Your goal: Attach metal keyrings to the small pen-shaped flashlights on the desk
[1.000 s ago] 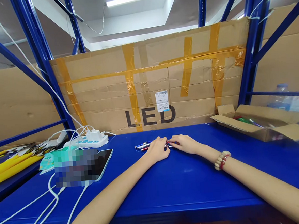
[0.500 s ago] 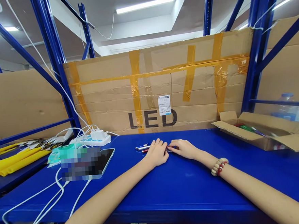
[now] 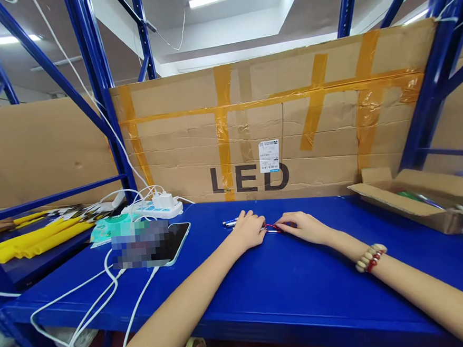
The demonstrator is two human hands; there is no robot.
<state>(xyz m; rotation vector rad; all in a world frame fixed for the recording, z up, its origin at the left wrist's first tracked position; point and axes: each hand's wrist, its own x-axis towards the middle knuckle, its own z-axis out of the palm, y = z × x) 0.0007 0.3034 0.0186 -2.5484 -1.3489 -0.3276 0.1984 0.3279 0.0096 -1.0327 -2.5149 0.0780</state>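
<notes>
A: Where are your hands?

B: Your left hand (image 3: 250, 229) covers the small pens (image 3: 230, 223); your right hand (image 3: 304, 226) pinches a thin red loop (image 3: 274, 227) beside them, mid blue metal shelf (image 3: 287, 291).

A: Containers?

B: The open cardboard box (image 3: 424, 202), right of the pens, holds green items.

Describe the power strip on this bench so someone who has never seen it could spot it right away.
Start at the big cardboard sheet printed LED behind the blue bench. Follow its bottom edge left to the blue upright; the power strip lies flat there, behind the phone. It is the only white bar with a white charger block plugged in and white cables trailing off.
</notes>
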